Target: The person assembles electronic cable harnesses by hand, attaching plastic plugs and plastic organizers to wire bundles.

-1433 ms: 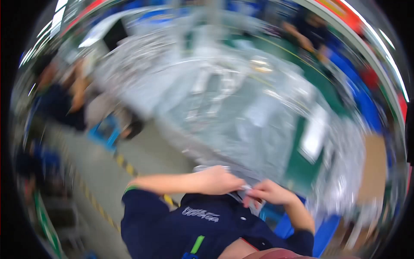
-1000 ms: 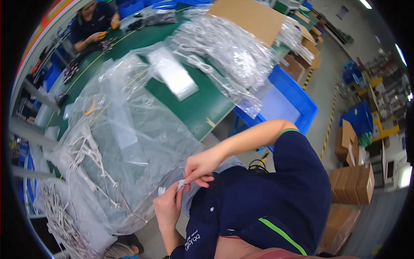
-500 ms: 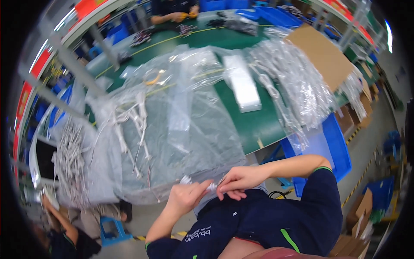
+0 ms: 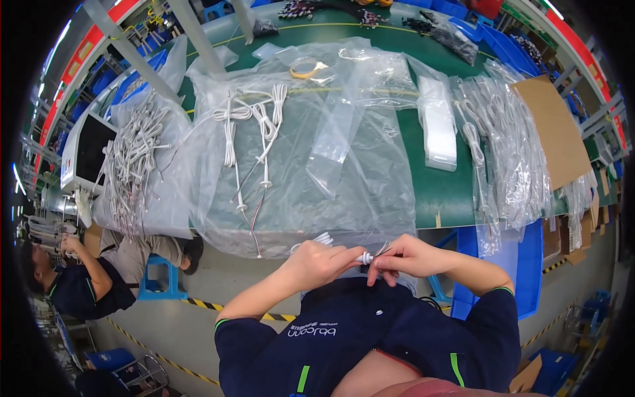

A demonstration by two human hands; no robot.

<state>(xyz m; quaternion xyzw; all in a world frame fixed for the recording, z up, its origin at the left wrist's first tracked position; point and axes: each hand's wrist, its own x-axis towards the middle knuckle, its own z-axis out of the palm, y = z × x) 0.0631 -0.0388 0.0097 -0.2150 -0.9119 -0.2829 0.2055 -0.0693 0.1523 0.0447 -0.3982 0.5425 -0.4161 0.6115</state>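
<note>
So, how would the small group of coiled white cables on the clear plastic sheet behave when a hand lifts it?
The coiled white cables would probably flop, since they curve loosely. They overlap, so lifting one might drag others. The thin wire ends look delicate and could bend.

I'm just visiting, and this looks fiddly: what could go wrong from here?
The thin wires fanning out at the right hand might bend or snag; they spread beside the white fitting at the left hand.
The clear plastic sheet hangs over the front edge of the green table, so a bump might drag the bundled cables lying on it.
The heaped cables at the left overlap, so pulling one could tangle others.
</note>
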